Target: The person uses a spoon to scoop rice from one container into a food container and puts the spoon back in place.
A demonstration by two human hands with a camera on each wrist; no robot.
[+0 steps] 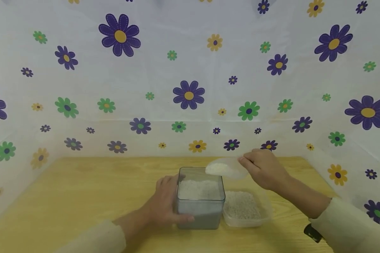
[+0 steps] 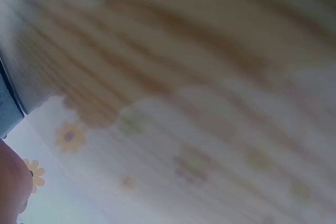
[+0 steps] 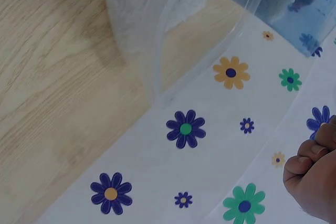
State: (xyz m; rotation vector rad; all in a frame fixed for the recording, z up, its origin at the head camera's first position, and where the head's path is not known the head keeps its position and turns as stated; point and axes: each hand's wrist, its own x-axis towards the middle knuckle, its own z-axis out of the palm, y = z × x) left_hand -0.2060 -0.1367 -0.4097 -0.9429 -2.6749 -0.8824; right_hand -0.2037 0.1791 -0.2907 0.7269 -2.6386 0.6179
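Scoop [image 1: 231, 172]: translucent plastic, pale material [image 1: 217, 168] in its front end. Head view has it in the air, tip at the upper right of the square bin's [image 1: 197, 215] rim, body reaching out past the bin's right side. Touching the rim or just clear of it, can't tell.

Right hand [image 1: 267, 170] is clamped on the scoop's handle end, fingers curled; scoop sticks out to the left of that hand. Right wrist view gets the curled fingers at its edge, but I can't pick out the scoop there with confidence.

Left hand [image 1: 166, 203] grips the bin from its left, thumb across the front face, fingers along the side. Left wrist view only catches a bin corner and a bit of that hand; the rest is mostly blur. The granules [image 1: 199, 189] inside the bin show in the head view.

Clear tub [image 1: 245, 223] sits on the table [image 1: 92, 189] just right of the bin, below the right hand, with grainy pale stuff [image 1: 242, 205] in it. Right wrist view adds table and flowered sheet [image 1: 158, 70] seen through clear plastic. Sheet stands behind and at both sides.
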